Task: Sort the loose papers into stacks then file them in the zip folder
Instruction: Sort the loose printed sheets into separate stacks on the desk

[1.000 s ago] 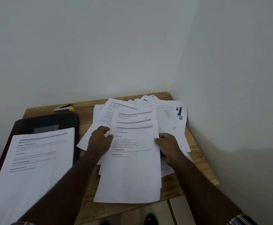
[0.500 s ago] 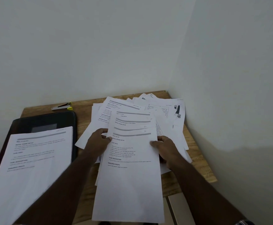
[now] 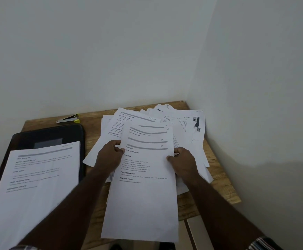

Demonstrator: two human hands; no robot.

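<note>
In the centre of the frame, the left hand (image 3: 109,156) and the right hand (image 3: 182,160) both hold a small fanned bundle of white printed sheets (image 3: 143,186), each pinching one side edge with the thumb on top. Behind this bundle, the messy heap of loose white papers (image 3: 188,130) lies spread over the upper right part of the wooden table (image 3: 222,186). At the left of the frame, a black zip folder (image 3: 48,136) lies flat, with a sorted stack of white printed pages (image 3: 33,186) resting on it. A small stapler with a yellow tip (image 3: 69,119) lies near the wall, above the folder.
</note>
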